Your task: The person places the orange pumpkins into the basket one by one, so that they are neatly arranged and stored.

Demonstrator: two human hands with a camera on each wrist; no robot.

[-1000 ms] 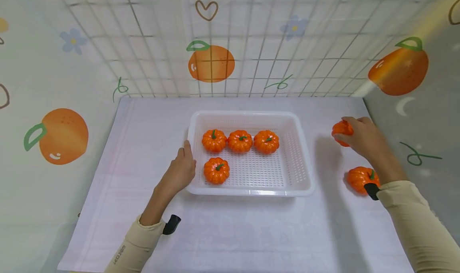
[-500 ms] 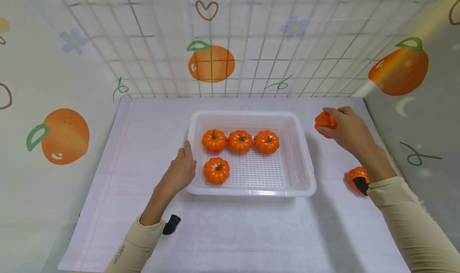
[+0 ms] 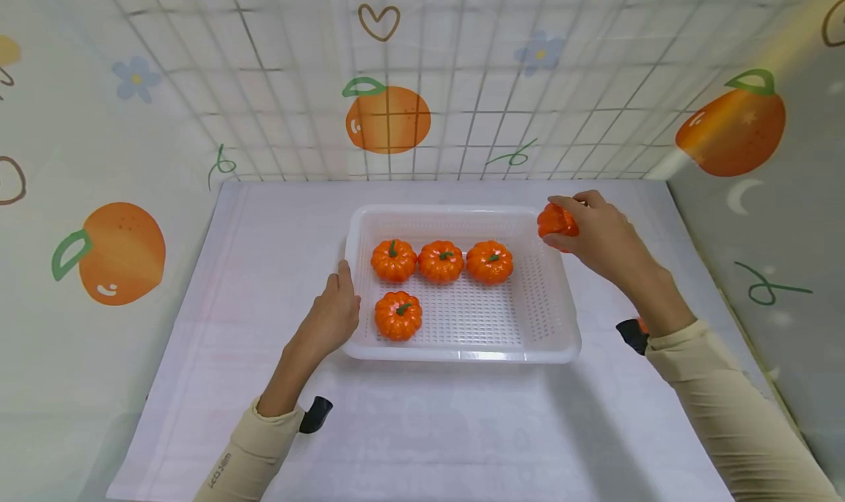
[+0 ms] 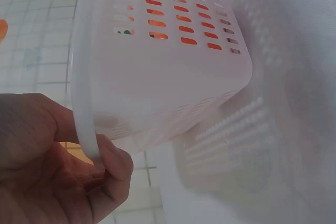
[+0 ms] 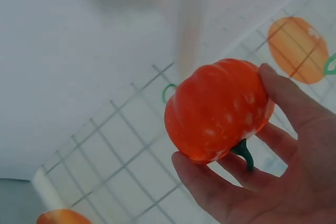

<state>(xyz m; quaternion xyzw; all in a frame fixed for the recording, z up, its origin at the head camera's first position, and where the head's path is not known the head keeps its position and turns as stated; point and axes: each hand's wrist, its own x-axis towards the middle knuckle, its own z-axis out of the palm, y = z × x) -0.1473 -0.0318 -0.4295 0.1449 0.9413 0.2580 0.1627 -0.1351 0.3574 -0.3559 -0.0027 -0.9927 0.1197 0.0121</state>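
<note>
A white plastic basket (image 3: 462, 354) stands mid-table with small orange pumpkins inside: three in a back row, including one at the right end (image 3: 489, 262), and one at the front left (image 3: 398, 315). My left hand (image 3: 328, 310) grips its left rim; in the left wrist view the thumb and curled fingers (image 4: 116, 163) pinch that rim. Between thumb and fingertips my right hand (image 3: 604, 234) holds another pumpkin (image 3: 556, 227), raised over the basket's back right corner. The right wrist view shows this pumpkin (image 5: 218, 108) with its green stem towards the palm.
Beneath the right wrist, another pumpkin (image 3: 643, 325) is almost wholly hidden, only a sliver showing. A white cloth covers the table (image 3: 422, 428). Printed curtain walls (image 3: 462, 84) rise at the back and both sides.
My right hand has carried its pumpkin leftwards, from the right side of the table to the basket's edge. The right forearm now covers the pumpkin on the table. My left hand stays put.
</note>
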